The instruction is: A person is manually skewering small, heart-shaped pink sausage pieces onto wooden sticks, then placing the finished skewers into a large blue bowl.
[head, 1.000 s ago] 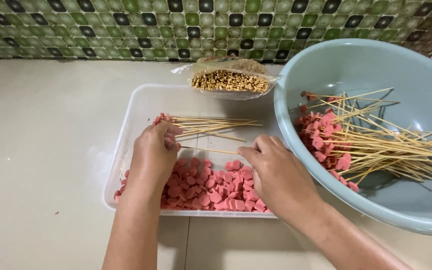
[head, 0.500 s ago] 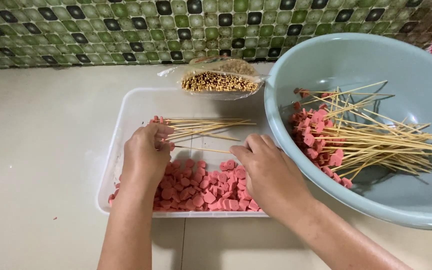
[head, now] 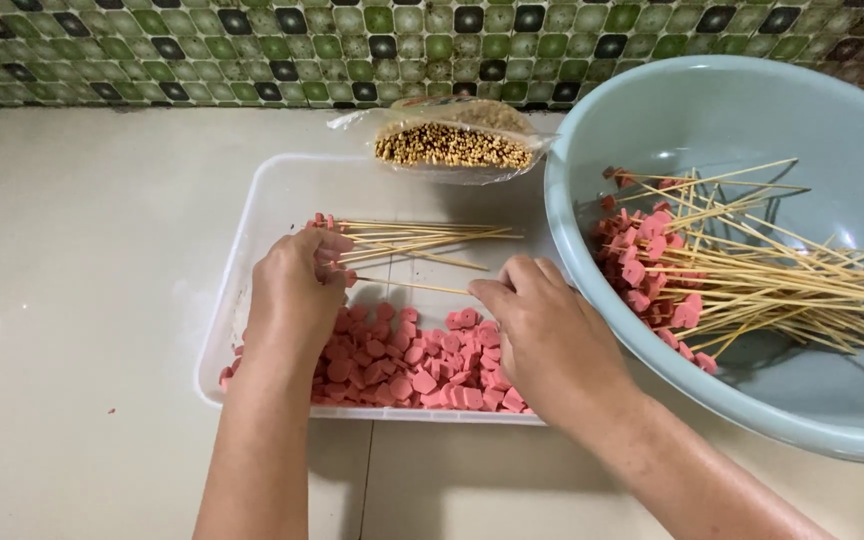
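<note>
My left hand [head: 294, 300] hovers over a clear plastic tray [head: 262, 215], fingers pinched on a pink sausage piece at the tip of a thin bamboo skewer [head: 407, 287]. My right hand [head: 544, 335] grips the other end of that skewer. Pink sausage pieces [head: 407, 360] fill the near half of the tray. A few finished skewers [head: 412, 237] lie in the far half, each with a pink piece at its left end.
A large pale-blue basin [head: 752, 110] at right holds several loaded skewers [head: 752, 275]. A plastic bag of bare skewers [head: 452, 145] lies behind the tray. The cream counter [head: 82, 250] meets a green mosaic tile wall [head: 252, 50].
Both hands have stayed over the tray with only slight finger shifts around the skewer. The camera view moved a little, so the basin sits further left.
</note>
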